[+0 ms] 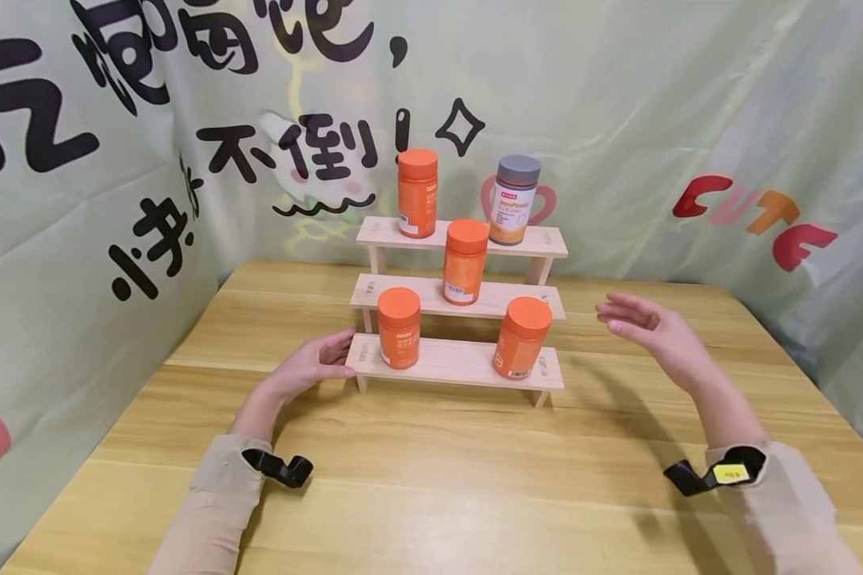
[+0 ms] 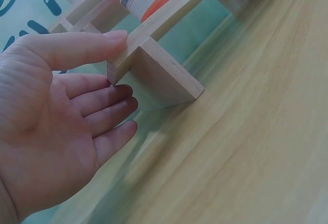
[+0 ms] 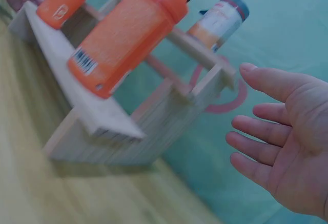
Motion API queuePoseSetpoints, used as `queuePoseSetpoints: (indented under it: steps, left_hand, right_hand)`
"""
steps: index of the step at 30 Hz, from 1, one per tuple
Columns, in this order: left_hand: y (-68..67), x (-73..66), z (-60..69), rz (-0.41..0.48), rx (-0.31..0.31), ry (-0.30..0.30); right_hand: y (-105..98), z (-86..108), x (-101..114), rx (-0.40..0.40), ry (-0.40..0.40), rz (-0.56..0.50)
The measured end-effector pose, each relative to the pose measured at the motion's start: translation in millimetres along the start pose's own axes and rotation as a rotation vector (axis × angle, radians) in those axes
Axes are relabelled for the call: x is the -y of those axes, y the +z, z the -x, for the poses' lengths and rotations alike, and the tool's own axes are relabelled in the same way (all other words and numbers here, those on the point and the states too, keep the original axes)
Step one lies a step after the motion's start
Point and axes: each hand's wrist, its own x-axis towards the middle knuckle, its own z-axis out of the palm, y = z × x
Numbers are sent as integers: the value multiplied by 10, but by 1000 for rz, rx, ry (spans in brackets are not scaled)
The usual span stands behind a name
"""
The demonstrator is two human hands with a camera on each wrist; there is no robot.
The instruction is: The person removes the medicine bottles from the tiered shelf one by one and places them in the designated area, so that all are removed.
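Observation:
A three-step wooden display rack (image 1: 453, 361) stands on the table. My left hand (image 1: 315, 367) is at the left end of its lowest board; in the left wrist view the hand (image 2: 72, 106) holds that board end (image 2: 130, 49) between thumb and fingers. My right hand (image 1: 650, 327) is raised off the rack's right side, fingers extended, touching nothing. Orange bottles stand on the lowest board, at left (image 1: 399, 331) and right (image 1: 522, 342). Another orange bottle (image 1: 464, 263) is on the middle step. On top are an orange bottle (image 1: 418, 196) and a grey-lidded bottle (image 1: 514, 204).
The rack stands on a wood-grain table (image 1: 417, 487), toward its back edge. A pale green printed curtain (image 1: 618, 120) hangs behind and along the sides. Black straps with small mounts sit on the left (image 1: 276, 467) and right (image 1: 719, 473) wrists.

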Motion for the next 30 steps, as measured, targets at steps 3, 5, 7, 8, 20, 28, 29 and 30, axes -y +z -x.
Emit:
queuePoseSetpoints:
  steps: [3,5,7,8,20,28,29,30]
  left_hand:
    - [9,-9,8,4,4,-9]
    - [14,-10,11,3,5,-8]
    - [21,-10,12,5,3,-5]
    - [24,-9,12,4,2,-3]
    - [9,-25,-9,5,-20,10]
    - [10,-16,4,16,-14,5]
    - [11,-14,5,14,-13,5]
    - [13,-17,8,18,-13,5]
  right_hand:
    - [-52,-87,119,-32,14,7]
    - [-75,-156,205,-50,35,23]
    - [-91,-233,294,-62,58,48]
    - [-92,-276,340,-67,66,62]
    - [0,-845,916,-26,67,52]
    - [141,-1155,1103,-49,43,-104]
    - [159,-1187,1114,-52,43,-111]
    - [176,-1221,1122,-55,42,-120]
